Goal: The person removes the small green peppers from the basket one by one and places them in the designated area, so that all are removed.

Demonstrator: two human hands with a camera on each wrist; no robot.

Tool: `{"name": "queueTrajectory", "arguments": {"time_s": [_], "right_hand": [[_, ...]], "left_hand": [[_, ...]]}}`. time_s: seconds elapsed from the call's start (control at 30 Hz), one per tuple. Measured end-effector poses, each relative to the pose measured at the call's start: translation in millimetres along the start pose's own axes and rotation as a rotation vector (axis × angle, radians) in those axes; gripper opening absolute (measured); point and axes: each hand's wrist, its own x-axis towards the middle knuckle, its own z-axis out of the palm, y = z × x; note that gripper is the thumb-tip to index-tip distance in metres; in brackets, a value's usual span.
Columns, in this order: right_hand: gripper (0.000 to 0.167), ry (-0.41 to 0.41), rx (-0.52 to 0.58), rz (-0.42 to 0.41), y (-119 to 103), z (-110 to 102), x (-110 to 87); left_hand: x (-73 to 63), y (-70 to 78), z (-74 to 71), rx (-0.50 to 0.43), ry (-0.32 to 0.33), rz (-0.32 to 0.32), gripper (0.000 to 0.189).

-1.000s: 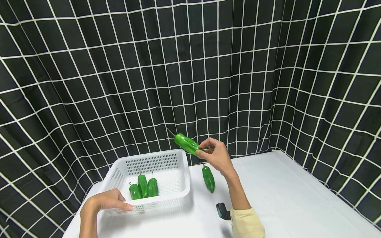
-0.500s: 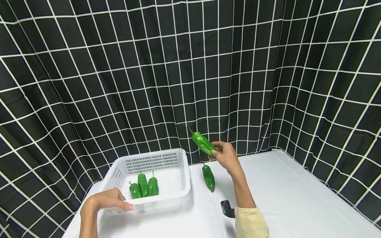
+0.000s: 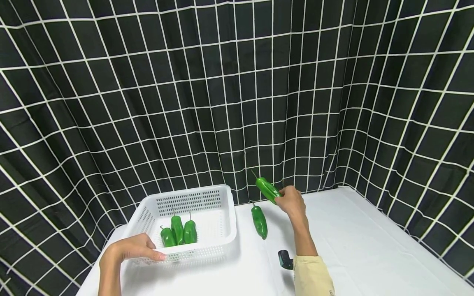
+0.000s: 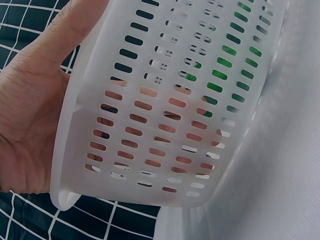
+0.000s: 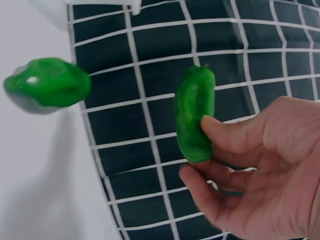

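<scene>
My right hand (image 3: 293, 202) pinches a green pepper (image 3: 267, 188) near its lower end, stem pointing up and left, above the back of the table. In the right wrist view thumb and fingers grip this pepper (image 5: 194, 115) against the dark cloth. A second green pepper (image 3: 259, 222) lies on the table to the left of that hand. My left hand (image 3: 133, 248) holds the near left rim of a white plastic basket (image 3: 228, 222), thumb outside and fingers inside, seen through the slots in the left wrist view. Inside sit three green peppers (image 3: 177, 231), close together near the front wall.
A white cloth covers the table (image 3: 363, 242). Behind and at both sides hangs a black curtain (image 3: 252, 102) with a white grid. A small dark device (image 3: 285, 260) sits at the right wrist, beside the pale yellow sleeve (image 3: 314, 275).
My right hand has carried its pepper right, away from the basket's upper right corner, and lower toward the table. The left hand and the basket have stayed where they were.
</scene>
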Motion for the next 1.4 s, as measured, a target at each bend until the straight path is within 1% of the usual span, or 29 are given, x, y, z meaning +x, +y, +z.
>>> {"name": "queueTrajectory", "arguments": {"time_s": [0.07, 0.2, 0.3, 0.43, 0.63, 0.83, 0.93, 1.07, 1.3, 1.4], "right_hand": [[0.035, -0.014, -0.035, 0.022, 7, 1, 1.7], [0.032, -0.071, -0.080, 0.057, 21, 5, 5.7], [0.031, -0.117, -0.077, 0.079, 30, 9, 7.9], [0.028, -0.154, -0.068, 0.108, 38, 15, 8.5], [0.023, -0.204, -0.096, 0.117, 40, 24, 8.4], [0.014, -0.277, -0.137, 0.113, 42, 33, 7.6], [0.016, -0.309, -0.144, 0.113, 42, 34, 6.7], [0.023, -0.348, -0.157, 0.114, 43, 34, 5.1], [0.020, -0.370, -0.196, 0.127, 42, 34, 3.6], [0.021, -0.382, -0.213, 0.132, 42, 35, 4.0]], "left_hand": [[0.2, 0.4, 0.2, -0.002, -0.003, -0.004, 0.043], [0.6, -0.2, 0.5, 0.006, -0.003, -0.003, 0.045], [0.7, -0.8, 0.6, 0.010, -0.004, -0.002, 0.046], [0.5, -0.7, 0.5, 0.009, -0.008, -0.004, 0.045], [0.1, -0.3, 0.3, 0.011, -0.001, -0.006, 0.043], [0.3, -1.3, 0.6, 0.008, 0.002, -0.005, 0.043], [0.3, -0.2, -0.3, 0.003, 0.003, -0.009, 0.043], [0.4, 0.5, -0.9, 0.003, 0.006, -0.015, 0.043], [-0.2, 0.5, -0.3, -0.002, 0.009, -0.017, 0.044], [-0.8, 0.7, -0.4, -0.006, 0.008, -0.018, 0.043]]}}
